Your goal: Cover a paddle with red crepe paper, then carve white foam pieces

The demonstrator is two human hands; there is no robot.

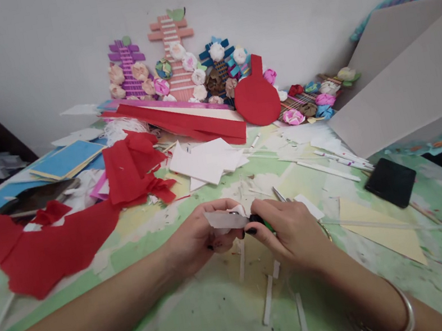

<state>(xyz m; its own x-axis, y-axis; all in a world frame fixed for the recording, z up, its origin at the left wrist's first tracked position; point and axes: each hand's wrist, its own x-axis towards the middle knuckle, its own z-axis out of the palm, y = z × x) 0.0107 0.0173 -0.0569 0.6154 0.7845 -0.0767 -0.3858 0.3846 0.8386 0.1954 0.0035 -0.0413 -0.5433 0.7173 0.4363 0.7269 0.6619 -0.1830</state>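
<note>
My left hand (199, 237) is closed, its fingers curled around a pale, translucent paper-like strip (226, 220). Close against it, my right hand (294, 227) pinches a small black and green object (259, 219); its kind is mostly hidden by the fingers. The strip's right end meets that object between both hands. Just behind my right hand, a pointed metal blade (279, 194) shows, its other end covered. Several short white strips (267, 300) lie on the table below the hands.
Red crepe paper (64, 244) spreads at left. White card pieces (207, 161) lie ahead, before a red guitar-shaped cutout (257, 99) and flower-decorated crafts (177, 64) along the wall. At right are a black square (391, 182), cream paper (381, 234) and a grey board (405, 70).
</note>
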